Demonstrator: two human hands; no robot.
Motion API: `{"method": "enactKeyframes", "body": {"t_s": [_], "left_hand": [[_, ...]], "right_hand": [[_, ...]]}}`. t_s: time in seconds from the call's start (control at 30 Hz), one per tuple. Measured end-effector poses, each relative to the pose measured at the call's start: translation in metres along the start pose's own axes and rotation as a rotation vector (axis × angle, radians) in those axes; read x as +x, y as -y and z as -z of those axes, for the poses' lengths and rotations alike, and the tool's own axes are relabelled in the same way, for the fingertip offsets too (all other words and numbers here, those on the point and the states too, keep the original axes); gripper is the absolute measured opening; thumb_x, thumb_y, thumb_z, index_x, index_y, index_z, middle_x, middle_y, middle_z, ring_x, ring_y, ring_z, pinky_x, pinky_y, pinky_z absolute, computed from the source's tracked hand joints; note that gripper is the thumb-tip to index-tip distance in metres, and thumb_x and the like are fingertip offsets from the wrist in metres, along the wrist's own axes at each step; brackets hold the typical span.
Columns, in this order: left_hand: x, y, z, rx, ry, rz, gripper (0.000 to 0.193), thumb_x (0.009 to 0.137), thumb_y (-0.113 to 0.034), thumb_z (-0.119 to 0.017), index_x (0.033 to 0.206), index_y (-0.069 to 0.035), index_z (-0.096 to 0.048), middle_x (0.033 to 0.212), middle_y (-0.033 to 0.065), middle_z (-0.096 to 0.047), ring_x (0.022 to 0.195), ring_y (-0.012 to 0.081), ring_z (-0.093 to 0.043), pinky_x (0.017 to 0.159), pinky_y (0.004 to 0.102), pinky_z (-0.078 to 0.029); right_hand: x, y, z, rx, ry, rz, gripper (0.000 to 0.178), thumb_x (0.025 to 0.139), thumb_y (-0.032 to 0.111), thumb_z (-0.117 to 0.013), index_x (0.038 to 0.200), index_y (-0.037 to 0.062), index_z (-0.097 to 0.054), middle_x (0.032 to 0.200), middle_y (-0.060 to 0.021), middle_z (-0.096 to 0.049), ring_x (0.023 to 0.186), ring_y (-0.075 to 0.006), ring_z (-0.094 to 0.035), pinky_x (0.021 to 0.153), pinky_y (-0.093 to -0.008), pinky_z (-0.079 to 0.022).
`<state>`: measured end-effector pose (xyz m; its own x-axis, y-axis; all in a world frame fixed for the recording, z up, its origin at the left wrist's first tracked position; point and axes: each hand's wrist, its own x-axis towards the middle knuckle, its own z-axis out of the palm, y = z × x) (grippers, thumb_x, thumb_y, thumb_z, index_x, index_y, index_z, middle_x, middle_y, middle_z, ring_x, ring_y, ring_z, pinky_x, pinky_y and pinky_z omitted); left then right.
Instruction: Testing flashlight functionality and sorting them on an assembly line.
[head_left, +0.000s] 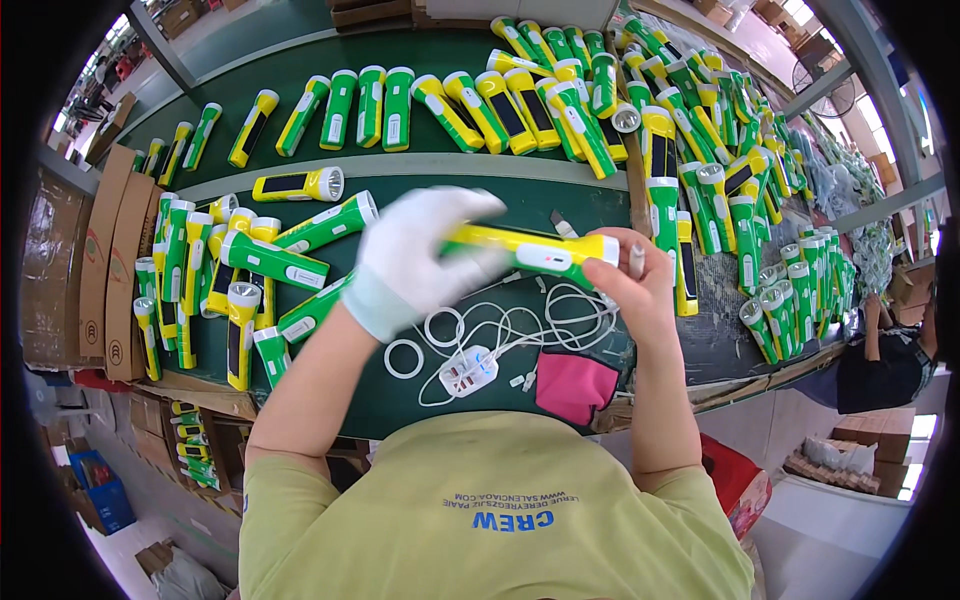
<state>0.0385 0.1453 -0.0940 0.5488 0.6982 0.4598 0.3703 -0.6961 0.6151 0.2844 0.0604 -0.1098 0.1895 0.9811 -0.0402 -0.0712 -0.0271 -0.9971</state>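
Observation:
A green-and-yellow flashlight [545, 250] lies level above the bench, gripped by my bare right hand [645, 285] around its white head end. Between the fingers of that hand sticks up a small white piece [637, 262], perhaps a cable plug. My left hand [415, 255], in a white glove, is at the flashlight's other end; motion smears its fingers, so whether they grip it is unclear. Below run white cables [560, 310] to a white multi-port charger [468, 372]. Two white rings [404, 358] rest beside it, and a pink cloth [575, 387] lies to the right.
Flashlights crowd the left of the bench [240, 255], line the raised back strip [370, 108] and pile up on the right [730, 180]. Tall cardboard pieces [118, 260] stand at the left edge. Another person [880, 350] is at the far right.

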Motion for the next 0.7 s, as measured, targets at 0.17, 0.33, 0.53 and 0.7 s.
{"method": "enactKeyframes", "body": {"t_s": [0.17, 0.33, 0.53, 0.7], "left_hand": [[0.0, -0.029, -0.039, 0.051, 0.218, 0.044, 0.054, 0.079, -0.033, -0.073, 0.122, -0.005, -0.053, 0.096, 0.0129, -0.065, 0.082, 0.0267, -0.065, 0.072, 0.036, -0.052], [-0.007, 0.024, -0.066, -1.392, -0.11, 0.908, 0.04, 0.096, -0.047, -0.051, 0.111, -0.009, -0.053, 0.084, 0.0059, -0.062, 0.068, 0.0148, -0.06, 0.06, 0.0275, -0.05], [-0.018, 0.018, -0.056, -1.432, -0.127, 0.972, 0.041, 0.1, -0.045, -0.044, 0.119, -0.01, -0.05, 0.085, 0.0043, -0.059, 0.071, 0.0134, -0.058, 0.062, 0.0268, -0.049], [-0.022, 0.017, -0.062, -1.441, -0.159, 0.952, 0.039, 0.096, -0.045, -0.054, 0.109, -0.008, -0.051, 0.084, 0.006, -0.06, 0.067, 0.0147, -0.058, 0.061, 0.0279, -0.05]], "right_hand": [[-0.006, 0.007, -0.018, -0.204, -0.019, 0.192, 0.036, 0.078, 0.004, -0.076, 0.11, -0.0034, -0.061, 0.091, -0.0025, -0.064, 0.075, -0.0038, -0.055, 0.063, -0.0184, -0.045], [-0.014, 0.003, 0.013, 0.043, 0.117, 0.052, 0.029, 0.091, 0.014, -0.056, 0.113, -0.0038, -0.062, 0.081, -0.0025, -0.061, 0.061, -0.0026, -0.041, 0.054, -0.0176, -0.031], [-0.019, -0.008, 0.009, -0.017, 0.038, -0.027, 0.023, 0.095, 0.014, -0.055, 0.104, -0.0036, -0.067, 0.069, -0.0022, -0.059, 0.052, -0.0021, -0.035, 0.049, -0.0202, -0.025], [-0.03, -0.003, -0.034, -0.269, 0.159, 0.083, 0.015, 0.093, 0.006, -0.058, 0.105, 0.001, -0.065, 0.072, 0.003, -0.055, 0.066, -0.004, -0.048, 0.058, -0.0196, -0.038]]}}
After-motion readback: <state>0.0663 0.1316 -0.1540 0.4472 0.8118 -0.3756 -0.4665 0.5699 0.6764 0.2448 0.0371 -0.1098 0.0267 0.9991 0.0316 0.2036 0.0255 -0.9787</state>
